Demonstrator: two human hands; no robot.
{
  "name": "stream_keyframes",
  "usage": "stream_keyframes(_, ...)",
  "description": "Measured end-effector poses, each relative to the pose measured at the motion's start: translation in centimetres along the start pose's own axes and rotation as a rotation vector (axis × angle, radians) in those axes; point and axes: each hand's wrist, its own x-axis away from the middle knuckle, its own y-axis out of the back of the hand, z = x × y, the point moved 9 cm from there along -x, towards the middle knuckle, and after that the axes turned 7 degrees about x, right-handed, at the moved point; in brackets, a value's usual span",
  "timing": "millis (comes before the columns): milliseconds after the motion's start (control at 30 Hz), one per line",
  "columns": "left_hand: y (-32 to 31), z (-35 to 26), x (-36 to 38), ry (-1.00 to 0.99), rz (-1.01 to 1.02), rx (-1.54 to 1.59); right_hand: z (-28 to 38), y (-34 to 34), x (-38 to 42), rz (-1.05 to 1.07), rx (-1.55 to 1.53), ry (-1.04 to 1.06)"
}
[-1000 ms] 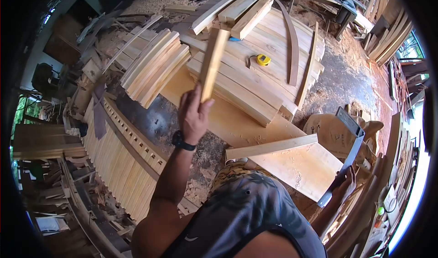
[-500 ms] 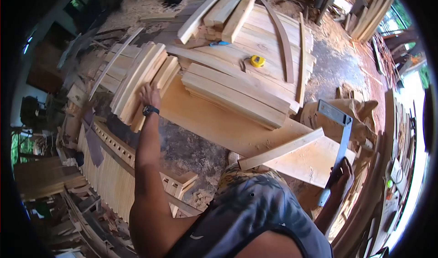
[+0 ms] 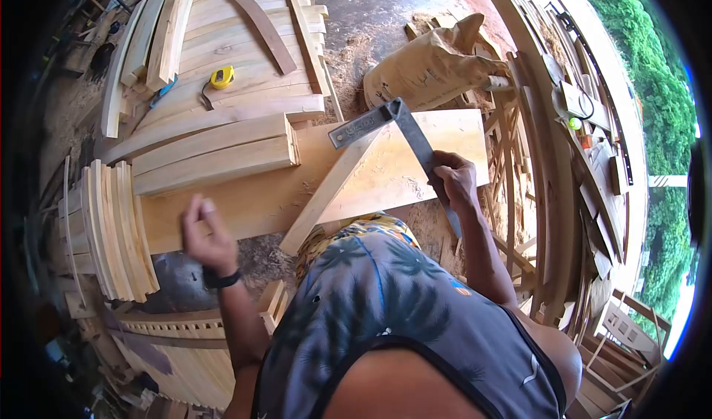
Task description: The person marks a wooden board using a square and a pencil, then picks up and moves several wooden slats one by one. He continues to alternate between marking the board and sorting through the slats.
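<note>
My right hand (image 3: 454, 176) grips the blade of a metal try square (image 3: 419, 148), its stock over the upper end of a loose wooden piece (image 3: 334, 189). That piece lies slanted across a wide board (image 3: 393, 170) strewn with shavings. Above the board's left part, my left hand (image 3: 210, 233) is in the air, slightly blurred, fingers apart and holding nothing. To its left several narrow wooden strips (image 3: 115, 230) stand side by side. Stacked planks (image 3: 219, 156) rest along the board's far side.
A yellow tape measure (image 3: 222, 77) and a curved dark strip (image 3: 256, 22) lie on joined planks (image 3: 222, 48). Beyond the board is a stuffed sack (image 3: 423, 67). Long timbers (image 3: 545, 159) lean at the right. A slatted wooden piece (image 3: 178, 367) is at lower left.
The view has swung to the right. My left hand has come off the narrow strips and moved rightward. My right hand has raised the square over the board, near the slanted piece.
</note>
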Motion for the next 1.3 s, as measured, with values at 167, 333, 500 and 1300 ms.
stream_keyframes(167, -18.3, -10.9, 6.7, -0.200, 0.542, 0.276, -1.8, -2.9, -4.1, 0.155, 0.166, 0.050)
stream_keyframes(333, -27.1, -7.3, 7.9, -0.073, 0.450, -0.077, -1.3, -4.7, -5.8, 0.315, 0.265, 0.113)
stream_keyframes(500, -29.0, -3.3, 9.3, 0.187, 0.487, -0.266, -1.7, -5.1, -6.9, 0.399, 0.263, 0.198)
stream_keyframes(1300, -29.9, -4.2, 9.8, -0.062, 0.473, -0.364, 6.3, -8.0, -11.2, 0.363, 0.656, 0.553)
